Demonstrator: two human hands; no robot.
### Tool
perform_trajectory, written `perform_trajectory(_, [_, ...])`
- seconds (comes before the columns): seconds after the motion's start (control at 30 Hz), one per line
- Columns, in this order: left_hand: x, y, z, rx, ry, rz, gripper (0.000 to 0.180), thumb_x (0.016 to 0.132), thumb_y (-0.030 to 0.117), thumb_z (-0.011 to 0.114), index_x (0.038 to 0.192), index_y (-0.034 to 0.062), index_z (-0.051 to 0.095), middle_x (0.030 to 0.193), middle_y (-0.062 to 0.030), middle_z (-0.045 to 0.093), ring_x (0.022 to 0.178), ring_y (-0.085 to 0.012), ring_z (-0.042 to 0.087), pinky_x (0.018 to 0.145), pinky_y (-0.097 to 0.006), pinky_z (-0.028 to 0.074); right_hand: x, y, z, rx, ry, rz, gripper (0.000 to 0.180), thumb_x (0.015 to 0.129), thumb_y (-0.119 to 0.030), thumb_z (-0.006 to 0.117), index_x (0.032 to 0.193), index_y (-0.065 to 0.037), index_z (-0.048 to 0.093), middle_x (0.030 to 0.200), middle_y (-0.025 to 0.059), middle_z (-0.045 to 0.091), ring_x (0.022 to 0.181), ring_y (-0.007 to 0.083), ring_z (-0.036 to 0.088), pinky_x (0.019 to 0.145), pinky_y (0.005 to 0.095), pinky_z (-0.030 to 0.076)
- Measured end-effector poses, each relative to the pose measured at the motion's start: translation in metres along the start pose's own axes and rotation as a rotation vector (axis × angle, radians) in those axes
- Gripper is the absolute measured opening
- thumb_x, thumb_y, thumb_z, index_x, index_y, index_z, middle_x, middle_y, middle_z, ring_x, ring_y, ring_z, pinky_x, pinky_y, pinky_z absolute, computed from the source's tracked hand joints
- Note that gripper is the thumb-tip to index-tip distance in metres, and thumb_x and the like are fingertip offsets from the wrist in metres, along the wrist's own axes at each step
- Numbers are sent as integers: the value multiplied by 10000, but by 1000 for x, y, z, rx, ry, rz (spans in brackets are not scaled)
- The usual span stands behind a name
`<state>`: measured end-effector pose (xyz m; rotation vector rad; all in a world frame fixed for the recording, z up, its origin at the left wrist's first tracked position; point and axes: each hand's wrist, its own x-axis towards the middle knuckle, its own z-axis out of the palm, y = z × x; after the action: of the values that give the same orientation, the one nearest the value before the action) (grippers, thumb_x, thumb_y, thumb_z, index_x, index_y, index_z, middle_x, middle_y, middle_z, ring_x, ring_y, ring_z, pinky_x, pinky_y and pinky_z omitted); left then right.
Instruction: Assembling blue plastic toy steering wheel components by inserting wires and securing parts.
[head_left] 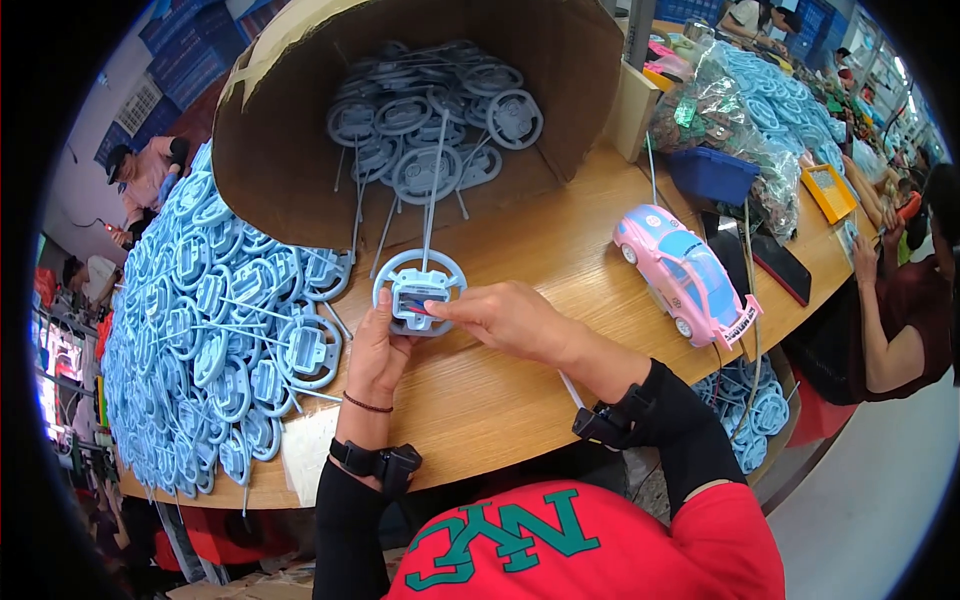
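Note:
A light-blue toy steering wheel (403, 301), with a thin white rod or antenna pointing away from me, is held over the wooden table. My left hand (373, 358) grips its lower left rim, thumb up along the side. From the right, my right hand (508, 318) reaches to the open compartment in the wheel's hub, with thumb and forefinger pinched together there. Small reddish and blue bits, perhaps wires, show at those fingertips; what they pinch is too small to make out. Just beyond, a cardboard box (275, 150) lies on its side, holding several similar wheels (425, 175).
A high heap of light-blue wheels (200, 330) covers the table's left. A pink toy car (682, 268) stands at right, near a dark phone (780, 268), a blue bin (712, 172) and a yellow basket (829, 192). A co-worker (905, 320) sits at far right.

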<state>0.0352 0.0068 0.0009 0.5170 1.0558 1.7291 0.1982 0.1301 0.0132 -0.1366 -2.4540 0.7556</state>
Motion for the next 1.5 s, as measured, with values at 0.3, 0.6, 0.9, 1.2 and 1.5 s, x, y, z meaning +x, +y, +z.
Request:
perform_trajectory(0.3, [-2, 1, 0, -57, -63, -1, 390, 942, 350, 448, 1207, 65, 452, 1161, -107, 558, 1054, -223, 562, 891, -387, 493, -1, -1, 1, 38, 20, -17, 270, 843, -158, 559, 1093, -230, 632, 751, 101, 614, 670, 305, 600, 566, 404, 472])
perform_trajectory(0.6, [-4, 5, 3, -134, -100, -33, 350, 959, 314, 412, 1214, 76, 442, 1166, -117, 548, 1074, -234, 551, 909, -397, 480, 0, -8, -7, 57, -14, -7, 282, 814, -141, 597, 1081, -223, 640, 794, 112, 632, 689, 310, 606, 575, 405, 475])
perform_trajectory(0.9, [-7, 9, -3, 51, -76, 38, 353, 975, 319, 354, 1191, 69, 476, 1170, -120, 545, 1069, -233, 555, 875, -386, 497, 5, -3, -1, 96, 5, -59, 300, 819, -137, 591, 1110, -203, 625, 763, 125, 611, 684, 310, 597, 576, 409, 467])
perform_trajectory(1.2, [-114, 48, -99, 1189, 1117, 1052, 523, 800, -113, 519, 1302, -21, 403, 1203, -198, 504, 1089, -308, 506, 887, -357, 450, 8, -21, -12, 182, -53, -85, 383, 833, -85, 557, 1193, -211, 582, 701, 92, 565, 634, 281, 560, 555, 373, 435])
perform_trajectory(1.5, [-263, 154, -48, 209, 762, 2093, 888, 755, 651, 531, 1318, -15, 368, 1375, -248, 338, 1264, -363, 354, 1075, -458, 269, 6, -17, -2, 271, -41, -23, 376, 809, -34, 604, 1167, -148, 606, 723, 105, 585, 609, 226, 556, 571, 293, 440])
